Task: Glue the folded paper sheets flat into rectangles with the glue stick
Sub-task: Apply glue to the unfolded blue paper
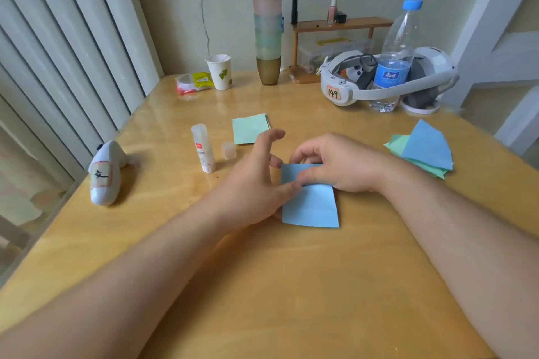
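Note:
A folded blue paper sheet (312, 204) lies flat on the wooden table (291, 285) in the middle. My left hand (256, 181) has its thumb on the sheet's left edge, with the other fingers spread and lifted. My right hand (338, 163) covers the sheet's top part and pinches its upper flap between thumb and fingers. The glue stick (203, 148) stands upright and uncapped to the left, its clear cap (228, 150) beside it. A green folded rectangle (250, 128) lies behind my left hand.
A pile of blue and green sheets (423, 148) lies at the right. A white controller (106, 173) sits near the left edge. At the back stand a paper cup (220, 71), stacked cups (268, 38), a headset (388, 79), a water bottle (393, 58) and a small shelf (341, 25).

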Action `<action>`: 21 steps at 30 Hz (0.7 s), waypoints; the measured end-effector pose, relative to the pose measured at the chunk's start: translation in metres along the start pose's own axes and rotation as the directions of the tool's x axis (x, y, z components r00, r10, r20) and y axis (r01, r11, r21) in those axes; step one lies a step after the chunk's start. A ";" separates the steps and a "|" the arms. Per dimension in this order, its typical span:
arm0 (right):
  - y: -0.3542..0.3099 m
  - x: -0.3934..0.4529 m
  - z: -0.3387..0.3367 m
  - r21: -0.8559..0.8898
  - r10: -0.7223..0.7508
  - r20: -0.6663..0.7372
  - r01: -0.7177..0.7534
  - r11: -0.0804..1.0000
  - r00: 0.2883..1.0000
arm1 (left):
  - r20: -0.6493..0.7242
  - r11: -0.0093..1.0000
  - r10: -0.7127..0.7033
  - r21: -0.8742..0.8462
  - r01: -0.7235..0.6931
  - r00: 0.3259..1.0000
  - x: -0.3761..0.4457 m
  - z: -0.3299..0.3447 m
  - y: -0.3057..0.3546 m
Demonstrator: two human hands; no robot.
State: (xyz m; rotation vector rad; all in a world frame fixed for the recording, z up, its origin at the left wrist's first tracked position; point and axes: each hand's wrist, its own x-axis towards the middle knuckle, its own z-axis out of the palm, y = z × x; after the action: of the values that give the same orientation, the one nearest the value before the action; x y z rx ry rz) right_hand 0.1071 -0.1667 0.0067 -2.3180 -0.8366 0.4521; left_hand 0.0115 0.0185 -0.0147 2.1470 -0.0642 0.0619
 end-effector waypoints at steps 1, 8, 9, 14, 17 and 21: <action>0.001 0.000 0.000 -0.015 -0.010 -0.009 0.009 1.000 1.000 | -0.008 0.999 0.027 0.047 -0.027 1.000 0.001 0.000 -0.001; 0.008 0.001 0.018 -0.066 -0.090 -0.197 0.078 0.995 0.976 | -0.037 0.899 0.170 0.415 -0.140 0.985 0.000 0.002 0.005; 0.009 0.002 0.021 -0.069 -0.104 -0.211 0.092 0.993 0.972 | -0.052 0.893 0.162 0.433 -0.124 0.985 0.001 0.001 0.006; 0.013 0.008 0.028 -0.255 -0.232 -0.313 0.154 0.955 0.921 | -0.072 0.881 0.147 0.463 -0.097 0.987 0.007 -0.002 -0.002; 0.012 0.006 0.029 -0.409 -0.247 -0.284 0.116 0.905 0.926 | -0.011 0.859 0.200 0.484 -0.169 0.980 0.008 -0.004 -0.007; 0.012 -0.002 0.028 -0.258 -0.217 -0.195 0.163 0.952 0.957 | 0.111 0.821 0.259 0.498 -0.279 0.959 0.007 -0.007 -0.014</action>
State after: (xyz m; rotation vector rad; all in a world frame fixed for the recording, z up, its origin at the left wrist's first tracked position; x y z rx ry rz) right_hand 0.0967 -0.1632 -0.0219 -2.4162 -1.0395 0.0057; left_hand 0.0194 0.0316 -0.0220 2.6593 -0.4192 0.2251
